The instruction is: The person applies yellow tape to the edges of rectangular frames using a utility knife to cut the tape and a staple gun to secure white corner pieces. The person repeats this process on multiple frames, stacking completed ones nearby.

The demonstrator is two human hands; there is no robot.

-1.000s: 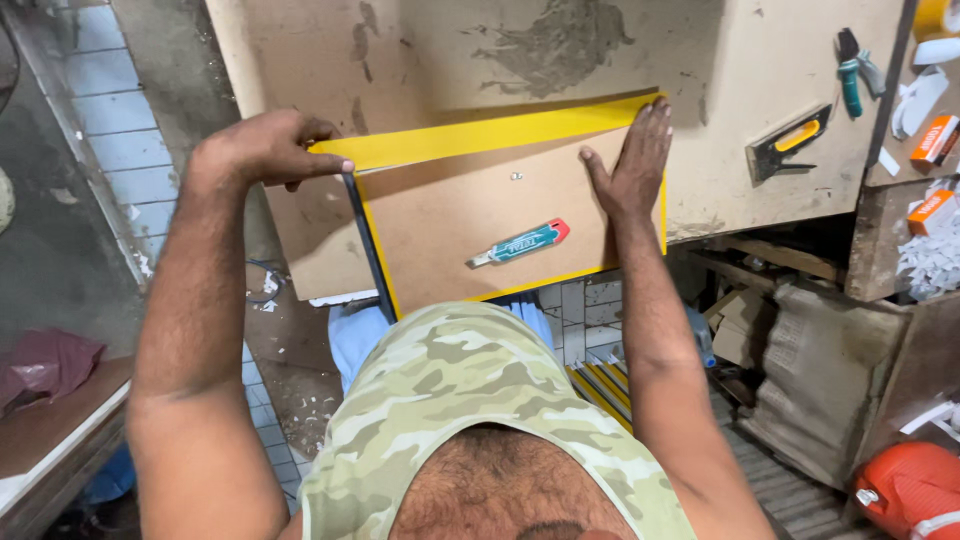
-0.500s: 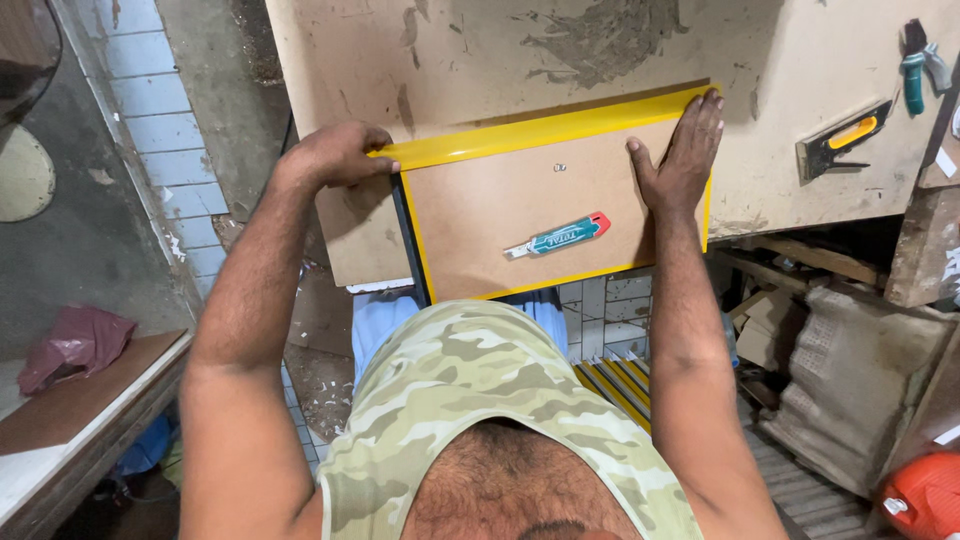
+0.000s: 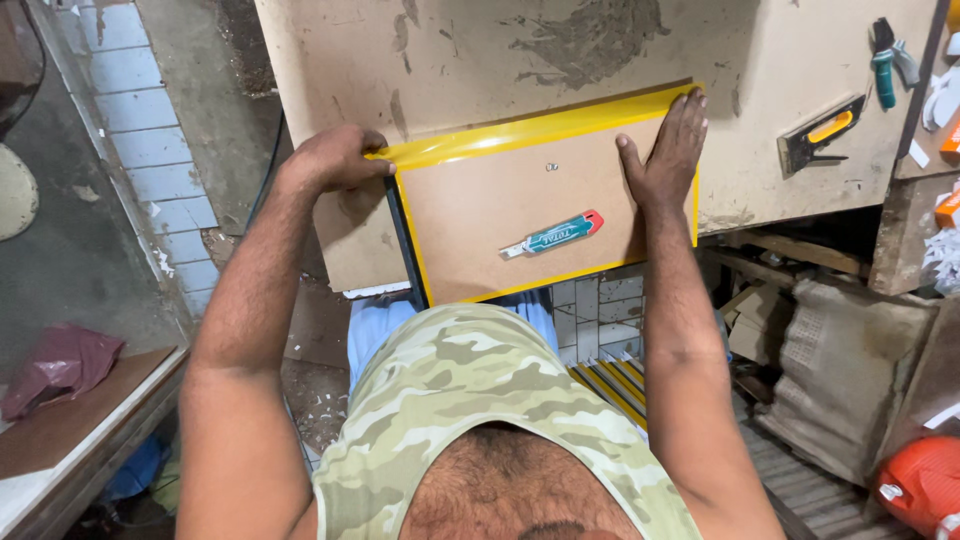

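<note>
Your left hand (image 3: 335, 160) is pinching the yellow-edged board's (image 3: 500, 200) left corner, your right hand (image 3: 668, 150) is pressing flat; overhanging the workbench (image 3: 480, 50) edge, it could tip, sliding the utility knife (image 3: 552, 235) off.

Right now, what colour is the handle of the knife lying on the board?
Teal, with a red end, seen in the head view: the utility knife.

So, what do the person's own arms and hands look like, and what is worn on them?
Both arms are bare from shoulder to wrist, with dark hair along the forearms. The left hand and the right hand wear no gloves, and no ring, watch or bracelet shows. There are no sleeves: the person wears a sleeveless camouflage top in green, tan and cream patches, cut low at the neck.
</note>
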